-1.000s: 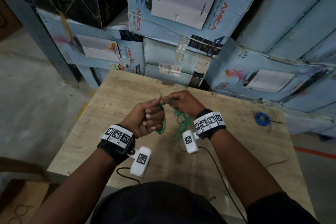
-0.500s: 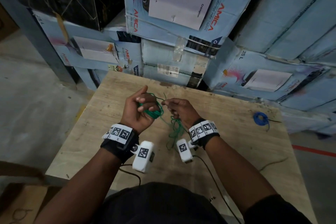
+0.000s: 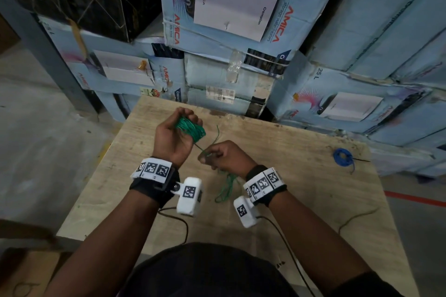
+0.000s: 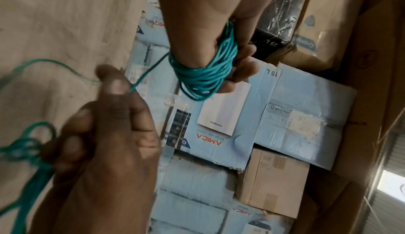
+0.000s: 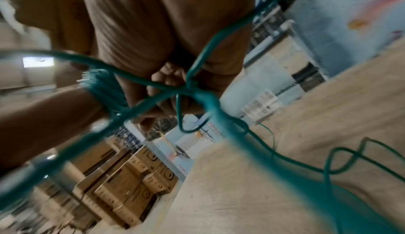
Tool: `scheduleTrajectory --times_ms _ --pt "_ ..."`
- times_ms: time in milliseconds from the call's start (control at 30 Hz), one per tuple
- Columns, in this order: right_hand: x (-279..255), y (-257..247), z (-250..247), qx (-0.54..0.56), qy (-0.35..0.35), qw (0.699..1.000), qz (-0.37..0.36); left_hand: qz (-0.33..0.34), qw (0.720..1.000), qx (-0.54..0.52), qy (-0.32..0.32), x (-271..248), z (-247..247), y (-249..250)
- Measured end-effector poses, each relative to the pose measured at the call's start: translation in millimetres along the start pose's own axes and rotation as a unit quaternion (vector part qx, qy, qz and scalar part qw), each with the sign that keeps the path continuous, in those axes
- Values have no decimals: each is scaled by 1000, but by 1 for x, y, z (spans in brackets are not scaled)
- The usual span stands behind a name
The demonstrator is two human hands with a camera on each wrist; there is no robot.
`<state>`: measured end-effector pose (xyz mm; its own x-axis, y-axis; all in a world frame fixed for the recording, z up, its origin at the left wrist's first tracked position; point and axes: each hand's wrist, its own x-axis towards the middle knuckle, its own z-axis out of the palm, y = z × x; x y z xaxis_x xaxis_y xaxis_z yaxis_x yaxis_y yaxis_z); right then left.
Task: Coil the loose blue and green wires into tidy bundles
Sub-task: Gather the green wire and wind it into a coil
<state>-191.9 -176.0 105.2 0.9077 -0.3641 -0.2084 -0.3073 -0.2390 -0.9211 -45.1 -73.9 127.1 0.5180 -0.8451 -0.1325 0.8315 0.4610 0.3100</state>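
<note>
The green wire is partly wound into a coil [image 3: 191, 129] around the fingers of my left hand [image 3: 187, 119], which grips it with fingers curled, raised over the far middle of the wooden table [image 3: 301, 190]. A taut strand runs from the coil down to my right hand [image 3: 207, 157], which pinches it between thumb and fingers. In the left wrist view the coil [image 4: 203, 75] wraps the fingers and the right hand [image 4: 114, 83] pinches the strand. Loose green wire [image 3: 225, 188] trails beneath the right wrist. A coiled blue wire [image 3: 342, 157] lies at the table's right.
Stacked pale blue cardboard boxes [image 3: 229, 7] stand right behind the table's far edge. A thin dark wire [image 3: 357, 217] lies near the right edge. Black camera cables [image 3: 183, 222] cross the near part of the table. Concrete floor lies left and right.
My left hand has turned palm-up and moved farther away, with more green wire wound on its fingers. My right hand has dropped lower and nearer, drawing the strand taut.
</note>
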Motion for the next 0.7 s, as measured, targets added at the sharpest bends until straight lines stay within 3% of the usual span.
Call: scheduleTrajectory --times_ms 67,133,167,267,333,367,400,567,700 --pt "-1 -10 4 -39 -12 999 -27 38 996 70 31 12 -7 -1" --pt "-1 -19 2 -87 6 995 -50 83 972 209 62 20 -13 -5" --pt "-2 -23 -1 -112 17 992 -62 108 940 317 67 22 -15 -7" --pt "-5 -35 -14 -179 39 979 -94 111 785 610 15 13 -16 -15" --pt "-7 -41 -24 -209 56 971 -101 63 705 706 -24 6 -17 -15" --pt "-8 -43 -30 -218 63 969 -102 35 686 726 -33 2 -16 -14" --pt "-8 -44 -36 -228 66 966 -106 5 686 726 -37 -2 -13 -14" --pt "0 -33 -50 -215 119 961 -124 -143 758 636 -34 -10 4 -15" --pt "7 -26 -48 -144 156 970 -120 -255 843 469 -65 -16 3 -15"
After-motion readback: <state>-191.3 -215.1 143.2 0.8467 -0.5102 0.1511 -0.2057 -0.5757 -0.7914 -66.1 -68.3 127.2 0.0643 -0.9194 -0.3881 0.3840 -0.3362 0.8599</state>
